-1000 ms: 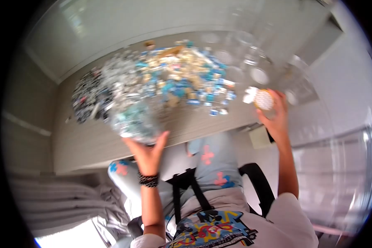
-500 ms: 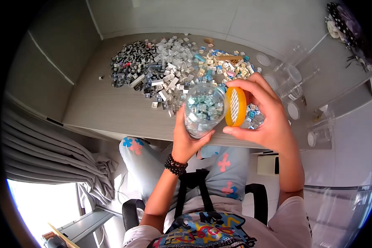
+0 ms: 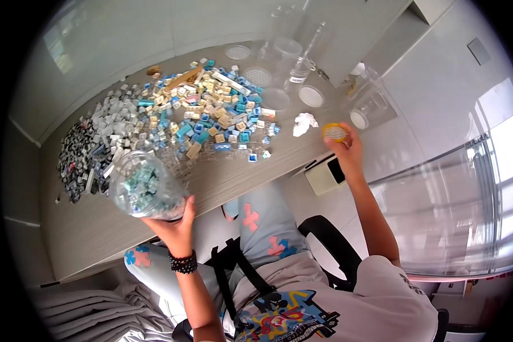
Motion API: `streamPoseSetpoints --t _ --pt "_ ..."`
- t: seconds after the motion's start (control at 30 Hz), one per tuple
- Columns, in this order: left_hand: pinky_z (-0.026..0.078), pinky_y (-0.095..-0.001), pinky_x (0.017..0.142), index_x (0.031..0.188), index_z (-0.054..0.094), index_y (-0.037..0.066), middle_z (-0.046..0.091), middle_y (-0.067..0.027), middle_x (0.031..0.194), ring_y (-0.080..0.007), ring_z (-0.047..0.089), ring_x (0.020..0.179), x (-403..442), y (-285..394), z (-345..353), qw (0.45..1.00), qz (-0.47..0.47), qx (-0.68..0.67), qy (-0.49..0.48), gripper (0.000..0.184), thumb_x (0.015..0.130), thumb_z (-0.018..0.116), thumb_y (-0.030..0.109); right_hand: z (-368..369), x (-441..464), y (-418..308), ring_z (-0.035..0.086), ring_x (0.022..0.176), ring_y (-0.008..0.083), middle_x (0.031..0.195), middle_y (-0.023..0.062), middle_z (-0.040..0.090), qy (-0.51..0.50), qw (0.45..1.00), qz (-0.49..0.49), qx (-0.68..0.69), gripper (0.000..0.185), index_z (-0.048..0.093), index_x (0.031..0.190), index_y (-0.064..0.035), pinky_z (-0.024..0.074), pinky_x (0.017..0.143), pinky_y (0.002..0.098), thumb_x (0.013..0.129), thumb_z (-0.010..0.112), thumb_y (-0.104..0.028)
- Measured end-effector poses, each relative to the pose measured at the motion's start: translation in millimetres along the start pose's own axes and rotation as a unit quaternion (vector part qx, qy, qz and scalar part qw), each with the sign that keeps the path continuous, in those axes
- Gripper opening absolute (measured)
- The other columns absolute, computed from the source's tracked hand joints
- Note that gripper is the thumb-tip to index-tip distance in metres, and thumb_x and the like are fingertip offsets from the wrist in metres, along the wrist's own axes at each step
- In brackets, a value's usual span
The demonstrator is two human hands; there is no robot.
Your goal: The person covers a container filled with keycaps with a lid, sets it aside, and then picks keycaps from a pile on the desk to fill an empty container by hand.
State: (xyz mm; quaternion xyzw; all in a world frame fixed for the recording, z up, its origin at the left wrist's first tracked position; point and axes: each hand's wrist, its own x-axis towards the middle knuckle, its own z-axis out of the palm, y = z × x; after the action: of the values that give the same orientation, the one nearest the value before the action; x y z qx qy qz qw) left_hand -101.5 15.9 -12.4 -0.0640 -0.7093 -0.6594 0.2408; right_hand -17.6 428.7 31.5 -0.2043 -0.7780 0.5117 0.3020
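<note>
My left hand (image 3: 175, 227) is wrapped around the lower part of a clear plastic jar (image 3: 119, 196). Its mouth is uncovered and tilts up toward me, and a heap of pale teal keycaps (image 3: 145, 187) shows inside. Out at the right, my right hand (image 3: 350, 151) pinches a yellow screw lid (image 3: 335, 132) by its rim, over the table's right end. Beyond the jar spreads a pile of blue, teal, cream and tan keycaps (image 3: 211, 108). White and clear keycaps (image 3: 117, 119) lie left of those, with dark grey ones (image 3: 80, 157) farthest left.
Clear jars (image 3: 296, 71) and round pale lids (image 3: 311, 96) stand and lie at the back right. A crumpled white tissue (image 3: 305, 123) is near the lid hand. More clear containers (image 3: 370, 100) sit at the table's right end. A chair armrest (image 3: 330, 245) is beside me.
My view has swung to the right. My hands have moved far apart: the right one has carried the yellow lid away to the right, while the left still holds the jar.
</note>
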Motion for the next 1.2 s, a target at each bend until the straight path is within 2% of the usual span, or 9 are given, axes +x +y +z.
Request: streamPoseSetpoints --t 0.13,0.2,0.23,0.33,0.37,0.73,0.8,0.93,1.2 --pt "0.034 -0.0417 0.114 0.154 0.02 -0.004 0.038 -0.0208 0.15 -0.028 0.043 0.134 -2.3 -13.8 -3.9 1.0 0.001 0.022 0.022 0.112 0.072 0.094 0.013 -37.7 10.8 40.0 0.064 0.098 0.0234 0.121 0.0164 0.065 0.073 0.945 -0.025 -0.317 0.075 0.046 0.144 0.0019 0.0547 0.084 0.0345 0.085 0.083 -0.027" --pt "0.034 -0.0421 0.114 0.153 0.023 -0.004 0.037 -0.0203 0.15 -0.0285 0.043 0.135 -2.0 -14.5 -7.2 0.998 0.009 0.065 0.024 0.109 0.072 0.094 0.012 -34.1 17.9 49.9 0.061 0.089 0.0287 0.126 0.0183 0.061 0.101 0.828 -0.272 -0.481 0.085 0.042 0.147 0.0032 0.052 0.078 0.0357 0.084 0.082 -0.039" --pt "0.034 -0.0421 0.114 0.153 0.023 -0.004 0.037 -0.0203 0.15 -0.0285 0.043 0.135 -3.1 -13.4 -5.0 0.998 0.01 0.063 0.023 0.109 0.072 0.094 0.012 -34.2 16.6 43.3 0.061 0.091 0.0317 0.134 0.0182 0.055 0.091 0.906 -0.201 -0.362 0.073 0.044 0.146 0.0007 0.0512 0.079 0.0365 0.089 0.078 -0.029" --pt "0.034 -0.0428 0.115 0.153 0.024 -0.004 0.036 -0.0201 0.151 -0.0288 0.043 0.136 -2.2 -14.8 -6.0 0.999 0.002 0.019 0.03 0.107 0.073 0.093 0.012 -57.2 23.5 28.8 0.06 0.09 0.0317 0.137 0.0186 0.053 0.107 0.947 -0.066 -0.297 0.057 0.045 0.146 -0.0017 0.0509 0.079 0.0376 0.095 0.068 -0.013" --pt "0.031 -0.0421 0.116 0.154 0.023 -0.004 0.036 -0.0203 0.153 -0.0284 0.041 0.137 -3.7 -16.6 -5.8 0.999 0.01 0.026 0.031 0.107 0.075 0.092 0.015 -64.7 29.5 42.7 0.061 0.087 0.0293 0.132 0.0164 0.055 0.128 0.918 -0.164 -0.337 0.048 0.051 0.14 -0.0019 0.0512 0.077 0.0375 0.093 0.059 0.004" --pt "0.035 -0.041 0.113 0.152 0.023 -0.003 0.038 -0.0198 0.149 -0.0276 0.044 0.134 -4.1 -13.6 -6.1 0.999 0.005 0.027 0.029 0.108 0.072 0.094 0.015 -69.4 12.8 28.2 0.06 0.08 0.0191 0.097 0.0078 0.06 0.108 0.934 -0.152 -0.305 0.025 0.065 0.113 0.0007 0.052 0.071 0.0305 0.089 0.066 0.005" --pt "0.037 -0.0403 0.111 0.152 0.024 -0.003 0.04 -0.0195 0.148 -0.027 0.046 0.131 -6.2 -15.3 -5.9 0.999 0.005 0.026 0.026 0.107 0.072 0.094 0.013 -41.0 -0.1 -10.1 0.057 0.076 0.0124 0.098 0.0053 0.065 0.066 0.996 0.005 0.058 0.022 0.064 0.117 0.0002 0.0518 0.068 0.03 0.095 0.068 -0.005" --pt "0.045 -0.0374 0.102 0.15 0.024 -0.002 0.045 -0.0184 0.14 -0.0246 0.053 0.12 -4.7 -6.0 -4.0 1.0 -0.013 0.02 0.004 0.103 0.073 0.092 0.009 34.0 -22.3 -108.6 0.06 0.074 0.011 0.107 0.0063 0.068 -0.095 0.942 0.072 0.313 0.04 0.056 0.136 0.0026 0.0533 0.065 0.0302 0.099 0.065 -0.011" --pt "0.042 -0.044 0.11 0.152 0.025 -0.007 0.048 -0.0264 0.142 -0.0351 0.052 0.13 7.4 -0.5 -4.8 0.994 0.066 0.053 -0.064 0.111 0.07 0.094 0.021 167.3 -37.2 -221.5 0.062 0.071 0.0114 0.104 0.0079 0.068 -0.464 0.832 0.047 0.301 0.05 0.052 0.141 0.0067 0.0561 0.063 0.031 0.098 0.067 -0.014"
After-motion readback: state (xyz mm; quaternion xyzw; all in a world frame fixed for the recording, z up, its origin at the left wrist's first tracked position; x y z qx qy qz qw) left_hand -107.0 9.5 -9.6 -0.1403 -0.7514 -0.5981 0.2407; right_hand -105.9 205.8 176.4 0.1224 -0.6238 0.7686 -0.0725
